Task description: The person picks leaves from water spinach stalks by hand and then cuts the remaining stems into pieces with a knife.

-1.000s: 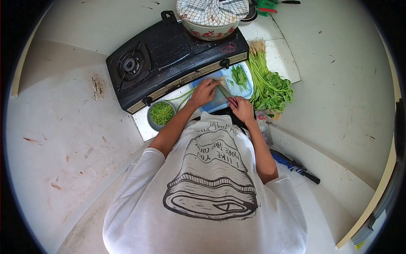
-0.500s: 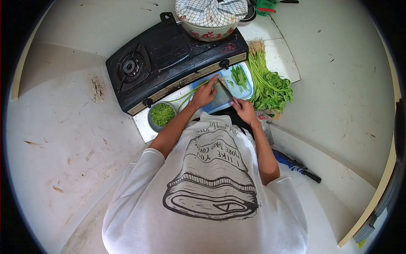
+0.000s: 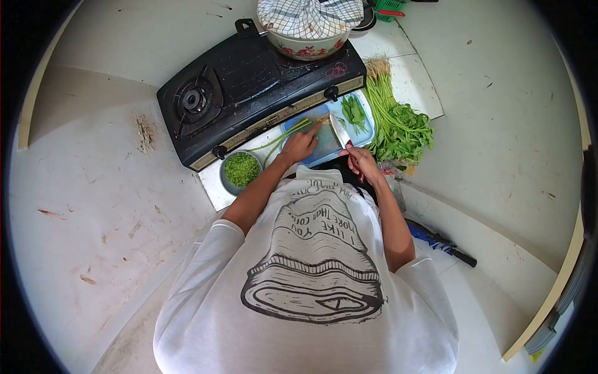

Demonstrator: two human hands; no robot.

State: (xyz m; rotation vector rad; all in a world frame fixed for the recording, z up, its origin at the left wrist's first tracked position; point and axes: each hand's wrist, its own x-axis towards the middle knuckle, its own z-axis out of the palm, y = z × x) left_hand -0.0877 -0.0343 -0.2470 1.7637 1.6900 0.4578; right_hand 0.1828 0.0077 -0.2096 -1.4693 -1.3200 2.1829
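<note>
My right hand is wrapped round the handle of a knife, its blade pointing up and left over the blue cutting board. On the board's left part my left hand rests at the green stems, with one finger stretched toward their root ends. Whether its other fingers grip the stems is too small to tell. Loose leaves lie on the board's right part. A grey bowl of chopped greens stands beside my left forearm.
Behind the board stands a black two-burner stove, bearing a flowered pot covered with a checked cloth. A large bunch of leafy greens lies right of the board. A green basket is at the back.
The knife has turned, so its blade now shows broad and pale and stands more upright. My left hand has shifted slightly down and left.
</note>
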